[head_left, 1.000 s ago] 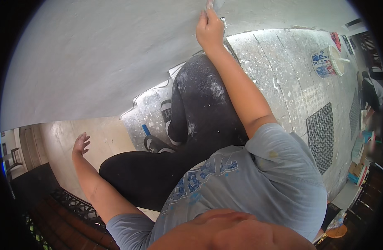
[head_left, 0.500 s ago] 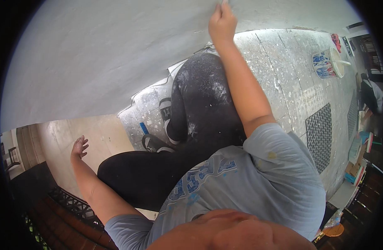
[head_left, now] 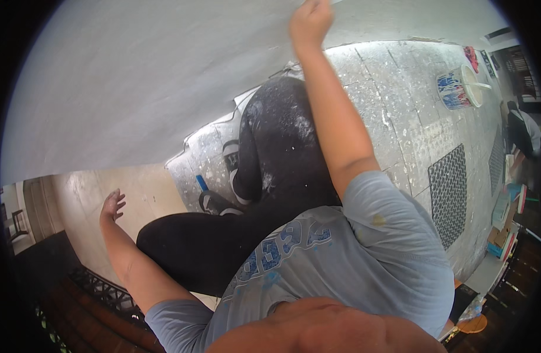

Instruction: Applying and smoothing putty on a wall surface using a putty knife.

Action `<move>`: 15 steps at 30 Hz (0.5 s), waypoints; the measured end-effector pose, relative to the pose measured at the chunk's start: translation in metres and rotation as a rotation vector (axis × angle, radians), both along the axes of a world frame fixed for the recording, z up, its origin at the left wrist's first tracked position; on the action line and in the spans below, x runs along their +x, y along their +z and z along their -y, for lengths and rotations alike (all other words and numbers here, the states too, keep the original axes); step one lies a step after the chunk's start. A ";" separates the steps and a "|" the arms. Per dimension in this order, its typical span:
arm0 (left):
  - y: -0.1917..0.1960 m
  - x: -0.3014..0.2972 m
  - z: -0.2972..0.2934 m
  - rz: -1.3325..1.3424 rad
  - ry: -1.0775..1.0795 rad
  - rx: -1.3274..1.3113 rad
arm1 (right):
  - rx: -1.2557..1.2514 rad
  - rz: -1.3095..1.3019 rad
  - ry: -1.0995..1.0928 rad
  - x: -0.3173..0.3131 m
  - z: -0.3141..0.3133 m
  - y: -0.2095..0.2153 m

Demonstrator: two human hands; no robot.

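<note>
A pale wall (head_left: 135, 100) fills the upper left. At the top edge, my right hand (head_left: 311, 23) is raised against or close to it, fingers closed. A bit of something whitish shows at the fingertips; I cannot make out what it is, as the picture cuts it off. My left hand (head_left: 112, 206) hangs out to the left over the beige floor (head_left: 147, 191). Its fingers are spread and it holds nothing. My bent knee in dusty black trousers (head_left: 282, 123) lies between the wall and my right forearm.
A paint-streaked bucket (head_left: 453, 91) with a pale handle sticking out stands on the spattered tiles at right. Nearby lies a dark perforated mat (head_left: 448, 197). A blue strip (head_left: 201, 182) is by my shoe. Another person (head_left: 522, 132) is at the far right, near stacked boxes (head_left: 505, 229).
My right hand has moved slightly left and up along the wall, its top now nearer the picture's edge. My left hand has barely moved and stays open.
</note>
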State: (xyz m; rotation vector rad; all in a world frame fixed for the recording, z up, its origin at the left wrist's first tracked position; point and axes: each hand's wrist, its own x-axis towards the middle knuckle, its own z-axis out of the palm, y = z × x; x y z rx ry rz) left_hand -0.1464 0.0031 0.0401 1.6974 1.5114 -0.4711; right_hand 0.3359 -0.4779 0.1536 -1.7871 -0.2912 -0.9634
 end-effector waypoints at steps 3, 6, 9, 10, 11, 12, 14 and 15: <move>0.002 -0.002 -0.001 0.003 -0.042 -0.085 | 0.176 -0.146 0.072 0.000 -0.011 -0.007; 0.003 -0.006 0.000 0.042 -0.018 -0.050 | 0.080 -0.159 0.096 -0.006 -0.023 -0.016; 0.001 -0.012 0.001 0.026 0.007 -0.070 | 0.146 -0.179 0.125 -0.014 -0.029 -0.019; 0.000 -0.013 0.001 -0.018 0.036 -0.026 | 0.276 -0.133 0.117 -0.014 -0.028 -0.017; 0.000 -0.014 0.001 0.009 0.003 -0.102 | 0.275 -0.135 0.120 -0.018 -0.029 -0.016; -0.001 -0.014 0.000 -0.005 0.000 -0.107 | 0.183 -0.147 0.160 -0.019 -0.028 -0.014; -0.003 -0.013 -0.001 -0.010 -0.010 -0.111 | 0.093 -0.148 0.195 -0.017 -0.025 -0.012; -0.003 -0.012 -0.002 0.027 -0.001 -0.075 | 0.200 -0.116 0.112 -0.015 -0.024 -0.011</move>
